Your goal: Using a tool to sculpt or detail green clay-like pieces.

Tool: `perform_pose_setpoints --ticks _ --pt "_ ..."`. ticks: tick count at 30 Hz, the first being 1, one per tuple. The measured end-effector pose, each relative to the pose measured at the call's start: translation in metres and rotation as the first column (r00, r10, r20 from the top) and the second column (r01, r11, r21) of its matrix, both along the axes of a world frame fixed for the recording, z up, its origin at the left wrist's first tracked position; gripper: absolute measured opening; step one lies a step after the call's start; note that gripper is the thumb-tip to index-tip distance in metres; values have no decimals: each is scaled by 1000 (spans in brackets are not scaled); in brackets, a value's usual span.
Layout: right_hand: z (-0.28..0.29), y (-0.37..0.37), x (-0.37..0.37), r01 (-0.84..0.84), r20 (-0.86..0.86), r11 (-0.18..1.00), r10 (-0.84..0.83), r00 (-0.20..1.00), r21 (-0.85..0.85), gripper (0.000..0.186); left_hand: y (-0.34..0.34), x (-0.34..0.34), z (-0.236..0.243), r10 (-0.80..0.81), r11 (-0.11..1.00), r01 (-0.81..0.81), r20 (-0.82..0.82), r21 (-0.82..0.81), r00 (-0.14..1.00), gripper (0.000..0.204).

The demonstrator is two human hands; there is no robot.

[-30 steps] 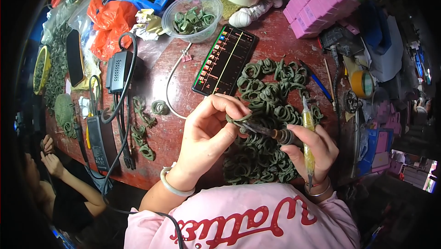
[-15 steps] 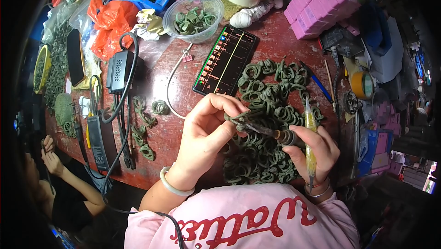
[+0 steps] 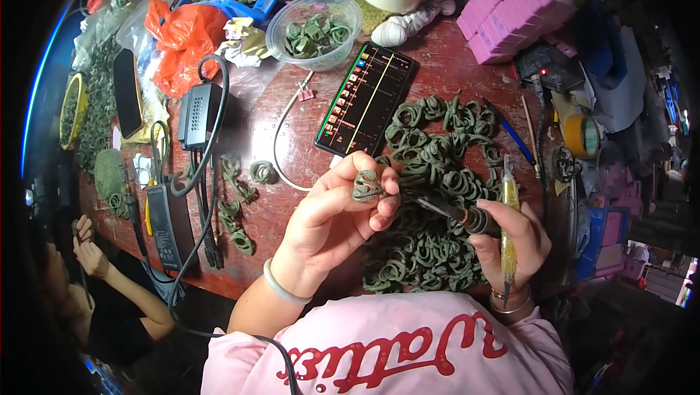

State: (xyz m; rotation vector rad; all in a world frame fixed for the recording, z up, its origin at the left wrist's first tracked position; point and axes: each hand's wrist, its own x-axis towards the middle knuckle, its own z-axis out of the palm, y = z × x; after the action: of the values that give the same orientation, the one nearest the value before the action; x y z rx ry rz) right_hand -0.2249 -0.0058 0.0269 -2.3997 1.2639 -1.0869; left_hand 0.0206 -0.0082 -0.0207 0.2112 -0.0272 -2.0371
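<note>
Pinched between the thumb and fingers of my left hand (image 3: pixel 321 213) is a dark green ring (image 3: pixel 367 186), its patterned front turned upward. My right hand (image 3: pixel 521 242) grips a soldering iron (image 3: pixel 477 221) with a dark handle, its thin metal tip pointing left, a little apart from the ring. A slim double-ended carving tool (image 3: pixel 509 198) with a yellow wrapped grip stands between the fingers of that same hand. Below and beyond both hands spreads a pile of similar green rings (image 3: pixel 430 253).
A lit phone (image 3: pixel 366 100) lies beyond my left hand, near a clear tub (image 3: pixel 313 30) of green pieces. Black power adapters (image 3: pixel 168 224) and cables occupy the left, beside several loose rings (image 3: pixel 237 227). Pink blocks (image 3: pixel 514 12) are stacked far right. Another person's hands (image 3: pixel 91 249) show at far left.
My left hand has turned the ring so its front shows. The iron's tip has drawn back right, away from the ring. The whole view has shifted slightly.
</note>
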Motion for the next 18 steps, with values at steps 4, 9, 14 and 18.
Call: perform_pose_setpoints --ticks 4,9,14,18 --pt "-1 0 2 -3 -25 1000 3 1000 11 41 1 -1 4 -14 1000 14 -3 7 1000 27" --pt "-5 -2 4 -8 -63 1000 6 998 -30 42 2 -6 11 4 996 -14 115 87 993 24" --pt "-6 -2 3 -4 -79 1000 2 997 -17 42 2 -7 12 -12 995 -1 128 100 992 25" --pt "-5 -1 5 -1 -85 1000 0 996 -7 42 2 -8 11 -17 995 4 132 100 991 25"
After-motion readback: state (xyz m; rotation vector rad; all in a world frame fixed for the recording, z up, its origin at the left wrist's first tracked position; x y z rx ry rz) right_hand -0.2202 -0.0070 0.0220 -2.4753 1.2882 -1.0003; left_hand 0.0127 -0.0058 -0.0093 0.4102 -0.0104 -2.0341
